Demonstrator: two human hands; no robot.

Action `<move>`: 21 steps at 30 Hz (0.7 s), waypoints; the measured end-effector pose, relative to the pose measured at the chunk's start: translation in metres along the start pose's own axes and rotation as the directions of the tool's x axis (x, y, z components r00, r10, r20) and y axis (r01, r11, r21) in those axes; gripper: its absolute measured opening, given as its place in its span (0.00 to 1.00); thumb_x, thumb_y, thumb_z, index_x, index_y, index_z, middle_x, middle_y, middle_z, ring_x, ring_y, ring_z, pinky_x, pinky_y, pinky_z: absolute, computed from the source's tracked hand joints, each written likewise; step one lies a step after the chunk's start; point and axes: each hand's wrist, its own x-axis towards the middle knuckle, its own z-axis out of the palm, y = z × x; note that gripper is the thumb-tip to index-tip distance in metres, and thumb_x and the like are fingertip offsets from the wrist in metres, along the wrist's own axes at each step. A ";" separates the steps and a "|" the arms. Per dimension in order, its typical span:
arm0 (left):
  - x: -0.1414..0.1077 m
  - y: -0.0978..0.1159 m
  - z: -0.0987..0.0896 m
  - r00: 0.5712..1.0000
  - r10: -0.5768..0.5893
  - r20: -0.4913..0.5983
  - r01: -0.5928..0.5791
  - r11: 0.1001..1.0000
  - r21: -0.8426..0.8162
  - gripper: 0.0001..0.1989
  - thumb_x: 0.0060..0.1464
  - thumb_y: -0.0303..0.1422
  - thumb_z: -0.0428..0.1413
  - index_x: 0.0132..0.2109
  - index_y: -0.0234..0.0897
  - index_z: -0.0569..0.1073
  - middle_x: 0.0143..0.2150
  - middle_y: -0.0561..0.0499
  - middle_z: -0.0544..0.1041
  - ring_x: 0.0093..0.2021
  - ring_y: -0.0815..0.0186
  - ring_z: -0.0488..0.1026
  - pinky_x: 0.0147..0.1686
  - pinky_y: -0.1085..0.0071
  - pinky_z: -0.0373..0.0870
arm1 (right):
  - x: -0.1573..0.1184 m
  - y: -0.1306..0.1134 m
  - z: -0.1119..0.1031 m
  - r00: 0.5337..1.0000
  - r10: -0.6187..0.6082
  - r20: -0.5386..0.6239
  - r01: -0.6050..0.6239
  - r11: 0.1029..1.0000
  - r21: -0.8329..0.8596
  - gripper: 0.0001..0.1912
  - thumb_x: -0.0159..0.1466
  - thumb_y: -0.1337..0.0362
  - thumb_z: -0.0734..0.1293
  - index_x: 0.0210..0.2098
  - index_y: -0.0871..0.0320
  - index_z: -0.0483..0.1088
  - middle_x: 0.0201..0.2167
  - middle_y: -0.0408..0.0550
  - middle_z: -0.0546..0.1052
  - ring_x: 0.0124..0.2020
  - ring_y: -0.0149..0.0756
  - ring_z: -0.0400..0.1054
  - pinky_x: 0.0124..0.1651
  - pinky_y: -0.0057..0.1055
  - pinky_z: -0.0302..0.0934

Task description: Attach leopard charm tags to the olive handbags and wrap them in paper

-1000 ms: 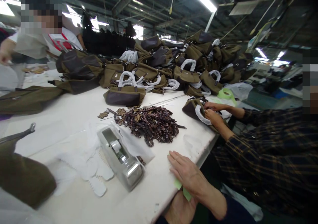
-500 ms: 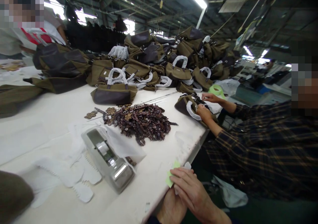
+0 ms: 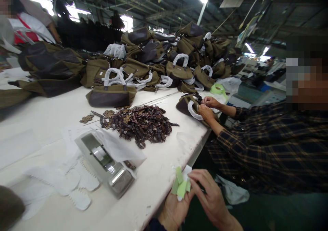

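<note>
Having lifted off the edge of the tabletop (image 3: 159, 162), the left hand (image 3: 174, 212) now grips green tape strips (image 3: 180, 185) and white paper (image 3: 187, 172), while the right hand (image 3: 211, 198) curves over them, its grip unclear.

Green and white strips (image 3: 180, 186) are held in the left hand (image 3: 174, 212), with the right hand (image 3: 211, 197) curved just beside them, both off the near edge of the white tabletop (image 3: 156, 176). On that tabletop, a tape dispenser (image 3: 104, 163) and a heap of dark brown tags (image 3: 140, 125) are laid, olive handbags (image 3: 164, 53) are piled, and one olive handbag (image 3: 183, 105) is worked on by a co-worker's hands (image 3: 207, 108).
</note>
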 end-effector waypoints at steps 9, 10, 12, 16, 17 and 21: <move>-0.005 0.003 0.003 0.993 0.051 0.105 -0.031 0.983 -0.181 0.11 0.62 0.30 0.53 0.46 0.38 0.80 0.50 0.45 0.80 0.60 0.48 0.70 0.65 0.41 0.56 | 0.019 0.015 0.005 0.928 0.354 0.117 -0.358 0.933 0.017 0.06 0.68 0.62 0.63 0.36 0.55 0.70 0.38 0.47 0.73 0.43 0.42 0.66 0.46 0.38 0.62; -0.005 0.003 0.004 0.994 0.045 0.104 -0.027 0.985 -0.170 0.11 0.63 0.30 0.53 0.46 0.38 0.80 0.49 0.45 0.81 0.59 0.48 0.70 0.65 0.41 0.56 | 0.018 0.012 0.004 0.927 0.357 0.118 -0.363 0.932 0.027 0.06 0.68 0.62 0.63 0.35 0.55 0.69 0.37 0.47 0.73 0.42 0.41 0.66 0.45 0.37 0.62; -0.006 0.003 0.004 0.994 0.041 0.099 -0.026 0.989 -0.145 0.11 0.63 0.30 0.53 0.47 0.38 0.80 0.51 0.44 0.80 0.59 0.50 0.71 0.65 0.42 0.57 | 0.018 0.006 0.001 0.920 0.373 0.118 -0.380 0.924 0.047 0.07 0.68 0.62 0.62 0.34 0.55 0.69 0.36 0.46 0.73 0.40 0.40 0.67 0.45 0.36 0.62; -0.008 0.004 0.003 0.997 0.037 0.062 -0.032 0.996 -0.086 0.13 0.62 0.32 0.55 0.51 0.37 0.78 0.56 0.42 0.77 0.62 0.46 0.68 0.63 0.41 0.59 | 0.017 -0.001 -0.008 0.898 0.428 0.100 -0.434 0.899 0.061 0.08 0.67 0.61 0.62 0.33 0.55 0.68 0.31 0.44 0.73 0.35 0.37 0.68 0.41 0.33 0.62; -0.008 0.004 0.002 0.998 0.027 0.049 -0.023 0.997 -0.072 0.14 0.61 0.32 0.56 0.52 0.37 0.77 0.57 0.41 0.76 0.62 0.45 0.68 0.62 0.41 0.60 | 0.018 -0.001 -0.010 0.897 0.433 0.087 -0.438 0.897 0.055 0.08 0.67 0.61 0.62 0.33 0.55 0.67 0.30 0.43 0.73 0.34 0.37 0.69 0.40 0.33 0.62; -0.008 0.005 0.000 0.998 -0.025 0.060 0.027 0.999 -0.019 0.17 0.61 0.34 0.57 0.55 0.34 0.75 0.63 0.38 0.71 0.64 0.42 0.65 0.58 0.47 0.67 | 0.019 -0.003 -0.016 0.920 0.393 -0.010 -0.392 0.919 0.043 0.08 0.67 0.59 0.63 0.34 0.56 0.68 0.29 0.43 0.74 0.33 0.36 0.69 0.38 0.32 0.63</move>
